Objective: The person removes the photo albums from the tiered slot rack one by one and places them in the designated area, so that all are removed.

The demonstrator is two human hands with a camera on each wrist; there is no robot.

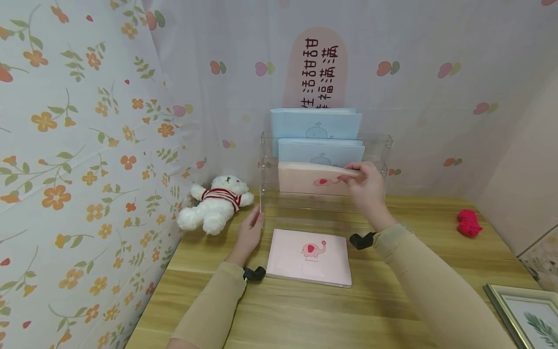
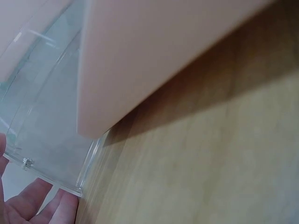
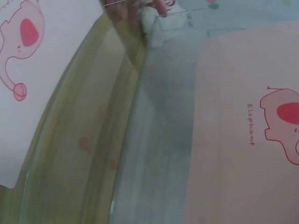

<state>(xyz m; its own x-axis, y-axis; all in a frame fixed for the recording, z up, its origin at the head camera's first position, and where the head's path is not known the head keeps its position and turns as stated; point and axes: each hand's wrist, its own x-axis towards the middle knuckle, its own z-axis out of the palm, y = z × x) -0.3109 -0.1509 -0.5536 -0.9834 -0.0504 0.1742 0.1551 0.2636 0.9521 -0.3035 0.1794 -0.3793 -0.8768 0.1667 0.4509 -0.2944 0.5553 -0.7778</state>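
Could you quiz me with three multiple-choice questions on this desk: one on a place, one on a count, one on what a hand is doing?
1. Where does the teddy bear lie?
A. left of the clear rack
B. inside the rack
C. on the picture frame

2. How many blue booklets stand in the clear rack?
A. none
B. two
C. four

3. What is the right hand doing?
A. resting flat on the table
B. holding the pink booklet in the rack
C. gripping the red yarn

Answers: 1 A, it lies by the flowered wall; 2 B, two whale covers show; 3 B, its fingers pinch the pink booklet by the top edge.
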